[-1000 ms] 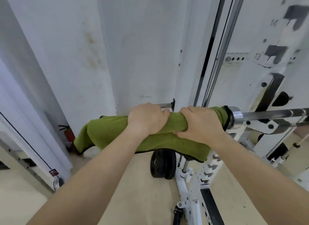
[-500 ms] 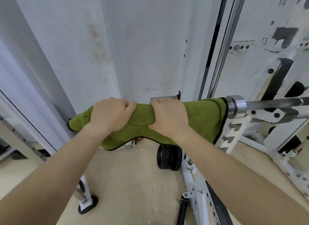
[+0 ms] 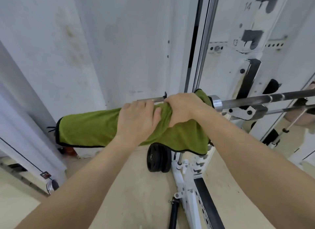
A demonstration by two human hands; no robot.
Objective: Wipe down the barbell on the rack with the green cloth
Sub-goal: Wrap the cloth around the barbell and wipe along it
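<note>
White wall panels and a white rack (image 3: 245, 61) with numbered holes stand ahead of me, beige floor below, black weight plates (image 3: 159, 158) leaning near the rack's base. I find the barbell (image 3: 265, 99) lying horizontally on the rack hook, its sleeve end covered by the green cloth (image 3: 90, 126), draped over and hanging below on both sides. My right hand (image 3: 185, 109) is clenched on bunched cloth just beside the chrome collar (image 3: 216, 102), apparently to press fabric around the metal. My left hand (image 3: 138, 119) lies flatter, fingers loosely curled over the cloth, seemingly to hold the drape in place. Cloth: thick terry, olive-green, dark-edged, creased under my grip. Bare shaft to the right looks dull grey with pale rings, not yet covered.
</note>
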